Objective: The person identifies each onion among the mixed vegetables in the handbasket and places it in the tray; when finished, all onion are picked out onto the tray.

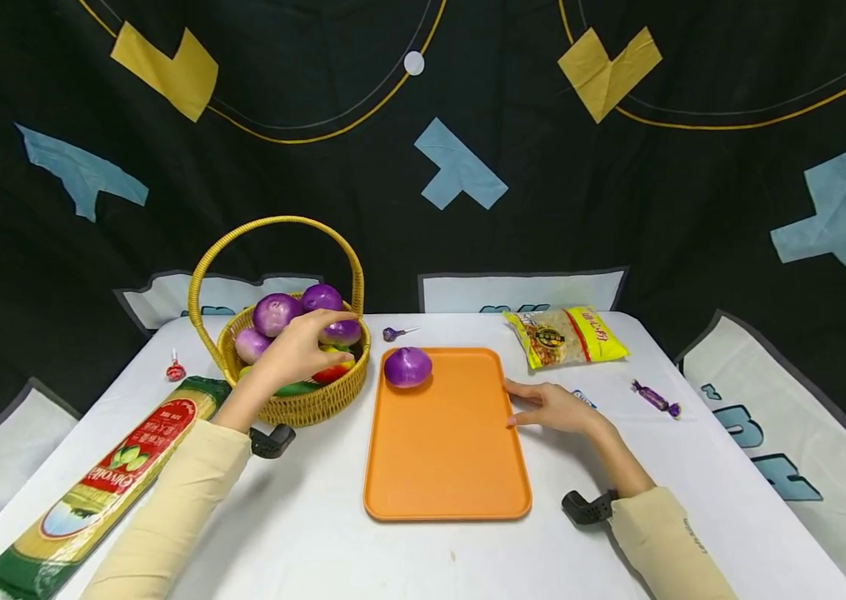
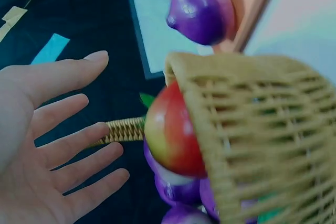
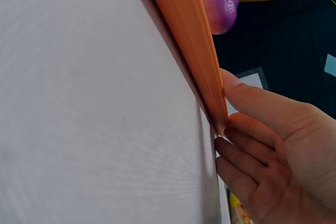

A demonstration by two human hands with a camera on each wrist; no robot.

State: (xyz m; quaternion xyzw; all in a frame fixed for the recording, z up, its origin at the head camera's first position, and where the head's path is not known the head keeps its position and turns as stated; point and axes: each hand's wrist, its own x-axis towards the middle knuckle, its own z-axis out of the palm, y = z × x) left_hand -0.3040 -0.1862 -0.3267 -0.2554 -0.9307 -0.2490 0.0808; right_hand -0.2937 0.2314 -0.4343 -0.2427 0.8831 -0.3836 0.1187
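Note:
My left hand (image 1: pixel 302 348) is over the wicker basket (image 1: pixel 317 407), fingers spread. In the left wrist view the left hand (image 2: pixel 47 135) holds nothing, beside a shiny red-and-yellow fruit (image 2: pixel 173 132) at the basket's rim. Several purple onions (image 1: pixel 276 314) fill the basket; something green lies low in it. One purple onion (image 1: pixel 407 367) sits at the far left corner of the orange tray (image 1: pixel 448 450). At the tray's right edge, my right hand (image 1: pixel 553 407) touches the rim with thumb and fingers. The right wrist view shows the right hand (image 3: pixel 278 150) against the tray's side.
A long green-and-yellow pasta packet (image 1: pixel 115 475) lies left, under the left forearm. A red lollipop (image 1: pixel 176 367) and purple lollipop (image 1: pixel 392 333) lie near the basket. Back right are a yellow noodle bag (image 1: pixel 568 337) and a purple wrapped candy (image 1: pixel 655 398). A dark curtain hangs behind.

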